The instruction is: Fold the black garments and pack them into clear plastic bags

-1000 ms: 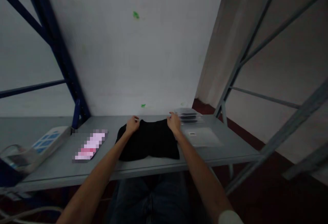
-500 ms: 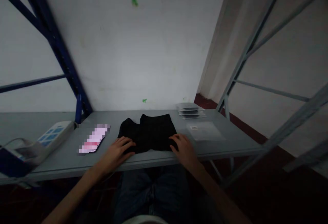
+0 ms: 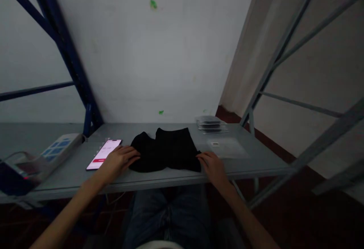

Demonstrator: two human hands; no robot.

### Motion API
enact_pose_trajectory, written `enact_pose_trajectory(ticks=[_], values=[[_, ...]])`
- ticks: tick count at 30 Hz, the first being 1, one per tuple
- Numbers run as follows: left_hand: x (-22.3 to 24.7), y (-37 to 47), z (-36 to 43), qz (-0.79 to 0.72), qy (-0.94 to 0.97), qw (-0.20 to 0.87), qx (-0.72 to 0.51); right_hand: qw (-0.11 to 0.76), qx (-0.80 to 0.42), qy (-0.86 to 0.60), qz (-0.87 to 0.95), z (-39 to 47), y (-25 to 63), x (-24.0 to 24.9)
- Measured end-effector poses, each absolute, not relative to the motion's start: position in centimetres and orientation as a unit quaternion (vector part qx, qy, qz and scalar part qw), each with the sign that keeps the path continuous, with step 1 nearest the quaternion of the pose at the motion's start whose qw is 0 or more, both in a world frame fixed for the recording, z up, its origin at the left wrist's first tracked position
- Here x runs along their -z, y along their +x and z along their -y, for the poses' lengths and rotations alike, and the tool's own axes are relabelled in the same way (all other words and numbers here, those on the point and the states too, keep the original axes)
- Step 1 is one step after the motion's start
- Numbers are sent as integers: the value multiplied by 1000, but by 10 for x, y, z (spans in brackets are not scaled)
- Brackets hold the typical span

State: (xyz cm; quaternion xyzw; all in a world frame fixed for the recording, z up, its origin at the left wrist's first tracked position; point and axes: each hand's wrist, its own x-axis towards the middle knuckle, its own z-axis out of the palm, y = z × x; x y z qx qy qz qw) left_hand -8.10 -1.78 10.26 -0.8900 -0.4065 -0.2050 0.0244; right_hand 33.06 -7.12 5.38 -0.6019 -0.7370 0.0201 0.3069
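A black cloth garment (image 3: 167, 150) lies spread near the front edge of the grey table, its upper edge notched left of the middle. At its left edge is my left hand (image 3: 121, 158), fingers pinched together on the fabric. My right hand (image 3: 210, 163) pinches the garment's right edge, where a small corner of cloth sticks up at the fingertips. Just right of the garment lies a flat clear plastic bag (image 3: 231, 148) with a small white label.
Behind the bag is a stack of flat packets (image 3: 212, 123). A lit phone (image 3: 104, 154) lies beside my left hand, and a white power strip (image 3: 61, 148) is farther left. The grey table (image 3: 264, 156) stands between blue and grey metal frames, against a white wall.
Both hands have moved outward, the left one leftward and the right one rightward, and their fingers have closed at the garment's side edges. The garment's lower part looks wider.
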Motion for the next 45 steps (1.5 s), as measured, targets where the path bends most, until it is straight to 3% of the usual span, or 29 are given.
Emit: enact_pose_trajectory(ticks=[13,28,33,36,41,45], values=[[-79,-93,38,385,-909,61,145,318,-42,-557,766,94,323,-36],[-64,-89,23,357,-896,187,185,297,99,-552,772,75,341,-29],[-75,-89,41,353,-910,129,177,312,75,-545,775,90,341,-34],[-91,-84,42,371,-897,102,217,348,61,-547,759,88,338,-46],[-113,-37,2,458,-831,74,307,495,11,-523,694,39,310,-76],[-94,13,-39,515,-805,63,288,506,-37,-535,676,-15,265,-70]])
